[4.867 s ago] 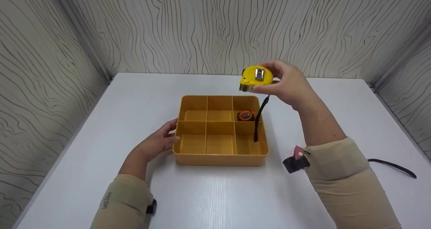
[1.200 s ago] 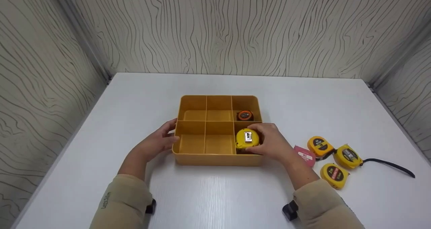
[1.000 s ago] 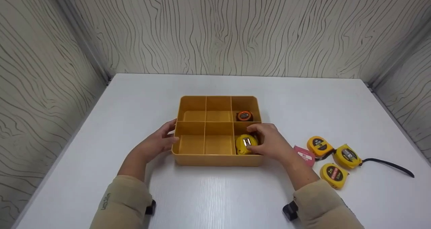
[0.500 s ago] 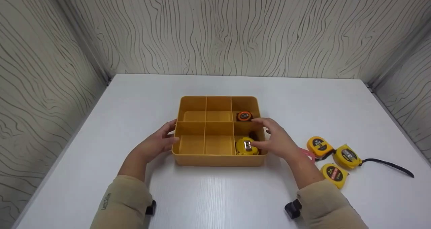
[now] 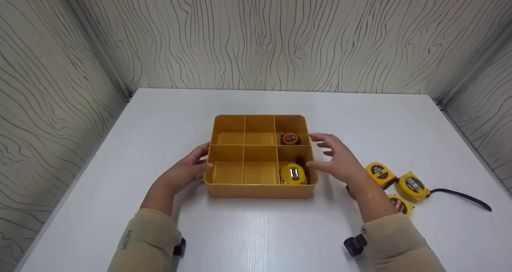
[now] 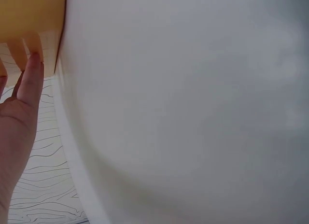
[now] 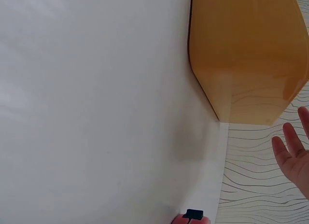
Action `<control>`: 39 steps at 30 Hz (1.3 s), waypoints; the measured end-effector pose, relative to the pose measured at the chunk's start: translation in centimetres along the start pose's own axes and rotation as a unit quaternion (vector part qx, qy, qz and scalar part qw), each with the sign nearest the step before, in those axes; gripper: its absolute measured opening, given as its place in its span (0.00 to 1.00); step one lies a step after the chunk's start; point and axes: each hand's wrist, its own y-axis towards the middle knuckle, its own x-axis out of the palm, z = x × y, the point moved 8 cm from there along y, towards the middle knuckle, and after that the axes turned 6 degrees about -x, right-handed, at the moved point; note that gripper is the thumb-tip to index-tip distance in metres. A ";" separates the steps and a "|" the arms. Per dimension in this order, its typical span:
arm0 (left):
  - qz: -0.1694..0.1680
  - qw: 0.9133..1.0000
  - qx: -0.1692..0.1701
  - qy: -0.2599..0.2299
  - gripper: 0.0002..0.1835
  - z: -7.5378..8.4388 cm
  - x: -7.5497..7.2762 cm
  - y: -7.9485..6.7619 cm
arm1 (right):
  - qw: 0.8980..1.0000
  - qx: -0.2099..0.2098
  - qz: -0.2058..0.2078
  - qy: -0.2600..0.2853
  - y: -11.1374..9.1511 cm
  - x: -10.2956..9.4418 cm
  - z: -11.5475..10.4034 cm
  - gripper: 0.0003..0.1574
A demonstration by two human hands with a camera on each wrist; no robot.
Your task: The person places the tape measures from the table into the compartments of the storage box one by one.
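Note:
An ochre divided box (image 5: 260,191) stands on the table. My left hand (image 5: 185,169) rests against its left side, fingertips on the outer wall, as the left wrist view also shows. A yellow tape measure (image 5: 289,177) with a silver clip lies in the front right compartment, its dark strap (image 5: 300,160) behind it. In the back right compartment sits a smaller orange-and-black tape measure (image 5: 290,139). My right hand (image 5: 338,158) is just outside the right wall, fingers spread and holding nothing, thumb tip right at the rim. The right wrist view shows its fingers (image 7: 292,142) apart from the box.
Right of the box lie an orange-yellow tape measure (image 5: 379,173), a yellow one (image 5: 413,186) with a long black strap (image 5: 464,197), and another yellow one (image 5: 402,205) partly behind my right forearm. A pink tape measure (image 7: 183,220) shows in the right wrist view. Patterned walls (image 5: 256,36) enclose the table.
My right hand carried the yellow tape measure down into the front right compartment, let it go, then drew back right, out past the wall. My left hand has stayed at the box.

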 end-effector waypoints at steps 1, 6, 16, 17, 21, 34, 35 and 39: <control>0.001 1.000 0.001 0.001 0.38 0.0 0.0 0.0 | 1.000 0.003 0.002 0.000 -0.1 -0.2 0.1 0.52; 0.002 1.000 -0.002 0.004 0.39 0.0 0.0 0.0 | 0.999 -0.024 0.011 -0.020 -0.4 -1.6 0.0 0.48; -0.005 1.000 0.004 0.001 0.35 0.1 0.1 -0.2 | 0.999 -0.036 0.039 -0.015 -1.8 -4.4 1.0 0.50; -0.002 1.000 0.000 0.002 0.35 0.1 0.0 -0.2 | 0.999 -0.031 0.041 -0.017 -2.0 -4.7 1.3 0.50; 0.003 1.000 -0.007 0.005 0.35 0.1 0.0 -0.2 | 0.999 -0.005 0.043 -0.018 -2.9 -5.5 2.6 0.51; -0.001 1.000 -0.004 0.004 0.36 0.0 -0.1 0.0 | 0.998 0.045 0.036 -0.014 -5.3 -6.6 6.6 0.50; 0.000 1.000 -0.004 0.006 0.36 0.0 -0.1 0.0 | 0.998 0.049 0.035 -0.015 -5.3 -6.6 6.9 0.50; 0.004 1.000 -0.008 0.010 0.37 -0.1 -0.1 -0.1 | 0.998 0.055 0.029 -0.024 -5.6 -6.6 7.8 0.47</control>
